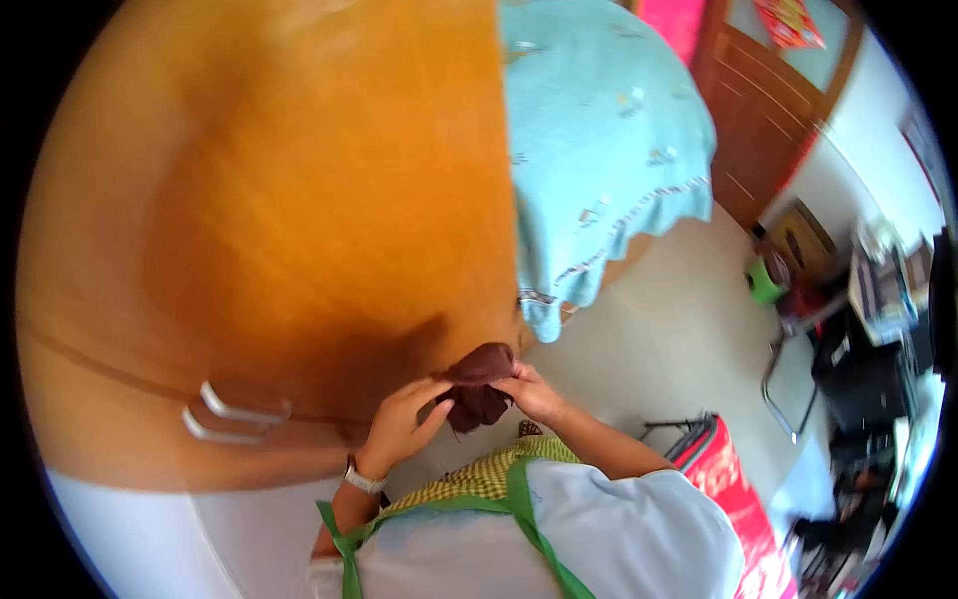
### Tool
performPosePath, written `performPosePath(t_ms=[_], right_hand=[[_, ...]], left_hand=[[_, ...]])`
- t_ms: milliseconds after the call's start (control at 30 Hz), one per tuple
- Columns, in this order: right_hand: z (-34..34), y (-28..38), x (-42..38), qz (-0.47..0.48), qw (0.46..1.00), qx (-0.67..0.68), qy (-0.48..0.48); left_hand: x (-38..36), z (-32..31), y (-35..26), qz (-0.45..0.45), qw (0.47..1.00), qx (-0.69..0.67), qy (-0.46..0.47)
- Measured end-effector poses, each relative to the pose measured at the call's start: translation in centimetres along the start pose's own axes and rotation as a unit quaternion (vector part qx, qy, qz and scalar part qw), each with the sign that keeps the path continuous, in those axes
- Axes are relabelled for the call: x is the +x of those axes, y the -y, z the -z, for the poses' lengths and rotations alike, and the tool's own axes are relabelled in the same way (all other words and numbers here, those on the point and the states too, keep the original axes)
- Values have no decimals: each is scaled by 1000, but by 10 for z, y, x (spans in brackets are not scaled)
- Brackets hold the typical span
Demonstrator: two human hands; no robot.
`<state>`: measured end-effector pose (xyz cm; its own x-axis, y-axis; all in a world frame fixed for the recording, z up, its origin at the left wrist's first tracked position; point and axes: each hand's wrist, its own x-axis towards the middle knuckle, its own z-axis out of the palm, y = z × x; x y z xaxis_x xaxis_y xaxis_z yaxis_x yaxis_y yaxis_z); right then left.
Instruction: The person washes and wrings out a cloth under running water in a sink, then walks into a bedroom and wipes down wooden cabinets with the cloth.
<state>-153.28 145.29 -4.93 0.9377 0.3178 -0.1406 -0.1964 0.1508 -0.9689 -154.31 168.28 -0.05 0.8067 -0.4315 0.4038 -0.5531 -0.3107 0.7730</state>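
Note:
A dark brown cloth (481,384), bunched and folded, hangs between my two hands in front of a wooden cabinet door. My left hand (407,424) holds its left side, the thumb in front and the fingers partly behind it. On the right, my right hand (534,391) pinches the cloth's edge between thumb and fingers. The cloth's exact kind does not show. My left wrist wears a watch (365,477).
The orange-brown wooden cabinet (339,200) with metal handles (235,414) stands close in front. Beyond it hangs a light blue cover (609,150). To the right are a red bag (723,489), a black chair (863,389) and a wooden door (753,115).

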Motion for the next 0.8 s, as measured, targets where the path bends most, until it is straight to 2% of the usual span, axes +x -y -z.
performPosePath(t_ms=[33,67,100,133,167,233,300,367,433,467,533,567,600,667,700,733,767,800], right_hand=[[-15,-9,-2,-55,997,42,-32],[-31,-13,-5,-39,990,111,-79],[-37,-12,-7,-39,989,110,-88],[-36,-8,-10,-58,975,185,-112],[-29,-3,-12,-75,953,259,-135],[-3,14,-11,-90,946,278,-142],[33,34,-10,-125,926,329,-140],[77,44,-13,-139,919,349,-118],[112,85,-18,-87,915,394,-26],[133,97,-15,-98,916,390,-18],[165,112,-15,-50,924,376,55],[178,123,-14,-72,922,376,64],[183,138,-16,-49,943,317,82],[181,148,-26,-2,970,210,120],[181,149,-27,29,978,152,137],[176,147,-25,102,989,-5,105],[171,148,-21,180,968,-158,76],[164,160,-10,322,903,-258,118]], left_hand=[[-18,11,22,21,999,-28,23],[-28,19,38,1,998,-38,44],[-41,20,46,78,992,-96,39],[-45,16,53,155,976,-152,34],[-45,9,63,152,975,-158,41],[-37,-16,77,226,946,-230,42],[-17,-48,80,244,930,-269,50],[11,-81,71,261,913,-307,57],[48,-114,52,229,910,-333,93],[68,-131,43,235,909,-335,79],[94,-166,23,227,902,-358,88],[111,-183,19,216,880,-413,84],[120,-198,8,212,855,-468,64],[127,-198,-26,172,845,-504,55],[121,-205,-21,181,841,-509,26],[112,-213,-13,175,846,-502,45],[100,-218,-6,169,850,-494,63],[92,-219,-3,172,848,-499,44]])
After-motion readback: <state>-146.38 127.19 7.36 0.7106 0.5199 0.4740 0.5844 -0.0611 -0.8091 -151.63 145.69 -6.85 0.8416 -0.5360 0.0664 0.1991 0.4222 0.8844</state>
